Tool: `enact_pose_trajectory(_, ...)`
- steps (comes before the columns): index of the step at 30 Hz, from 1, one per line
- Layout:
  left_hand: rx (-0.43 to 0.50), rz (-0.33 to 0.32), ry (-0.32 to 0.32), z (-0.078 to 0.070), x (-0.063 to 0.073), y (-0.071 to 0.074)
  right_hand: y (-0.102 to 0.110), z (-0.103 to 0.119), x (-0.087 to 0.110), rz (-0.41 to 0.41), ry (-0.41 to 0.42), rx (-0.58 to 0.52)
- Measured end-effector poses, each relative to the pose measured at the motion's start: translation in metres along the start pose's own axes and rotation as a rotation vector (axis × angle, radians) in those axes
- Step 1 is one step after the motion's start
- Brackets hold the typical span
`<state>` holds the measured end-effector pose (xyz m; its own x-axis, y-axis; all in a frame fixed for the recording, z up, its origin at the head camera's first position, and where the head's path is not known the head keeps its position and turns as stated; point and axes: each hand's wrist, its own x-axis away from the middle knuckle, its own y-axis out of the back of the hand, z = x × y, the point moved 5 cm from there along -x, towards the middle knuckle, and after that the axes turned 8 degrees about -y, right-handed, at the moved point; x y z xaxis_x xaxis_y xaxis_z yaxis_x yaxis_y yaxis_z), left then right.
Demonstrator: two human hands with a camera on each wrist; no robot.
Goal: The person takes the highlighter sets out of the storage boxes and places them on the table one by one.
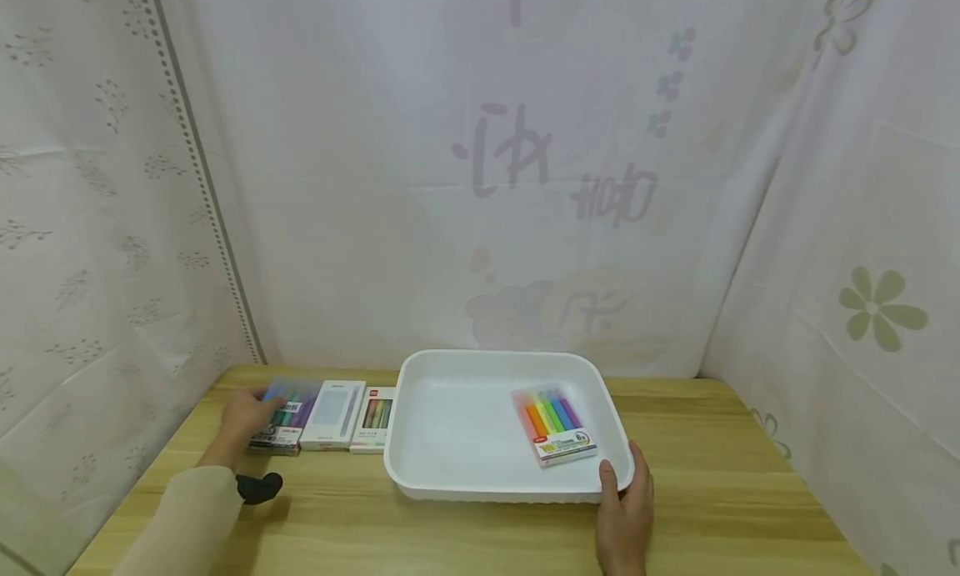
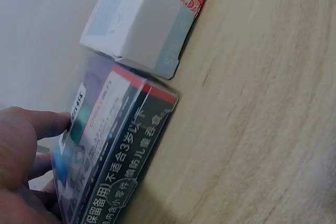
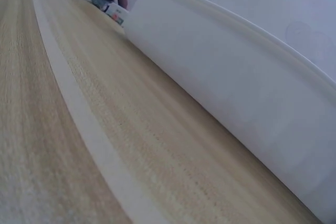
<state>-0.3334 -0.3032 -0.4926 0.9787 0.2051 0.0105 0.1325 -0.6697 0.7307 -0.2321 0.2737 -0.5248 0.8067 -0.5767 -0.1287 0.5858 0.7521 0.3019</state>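
At the left end of a row of boxes, my left hand point(image 1: 243, 418) holds a clear-topped pen pack point(image 1: 285, 416) by its left side. One fingertip lies on the label on its top in the left wrist view, where the pack's dark printed side point(image 2: 134, 156) faces the camera; the other fingers are partly hidden behind it. My right hand point(image 1: 627, 509) grips the near right corner of a white tray point(image 1: 480, 494), thumb over the rim and fingers outside. Inside the tray, toward the right, lies a pack of rainbow-coloured highlighters point(image 1: 555, 426).
Right of the pen pack lie a white box point(image 1: 333, 416) and a smaller box with coloured pens on its front point(image 1: 372, 422), close against the tray's left side. All stand on a wooden table point(image 1: 705, 476) with patterned cloth point(image 1: 420, 226) hanging behind and at both sides.
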Motion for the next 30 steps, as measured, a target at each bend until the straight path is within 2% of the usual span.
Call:
enact_pose_trajectory(5,-0.086,0.003,-0.015,-0.008,0.002,-0.002,0.001,0.001,0.001,-0.01,0.003,0.01)
enact_pose_trajectory(12,-0.214,0.005,-0.058,-0.015,0.0,-0.007,0.003,0.001,-0.001,0.012,-0.017,-0.056)
enact_pose_trajectory(17,-0.194,-0.013,-0.036,-0.012,0.004,-0.012,0.004,0.001,-0.004,0.026,-0.055,-0.079)
enact_pose_trajectory(22,-0.151,-0.026,-0.024,-0.013,0.011,-0.013,0.011,0.002,-0.013,0.033,-0.085,-0.05)
enact_pose_trajectory(26,-0.113,-0.03,-0.003,-0.015,0.015,-0.014,0.017,0.001,-0.027,0.128,-0.123,-0.078)
enact_pose_trajectory(30,-0.098,-0.023,0.011,-0.017,0.018,-0.017,0.015,-0.003,-0.041,0.297,-0.196,-0.157)
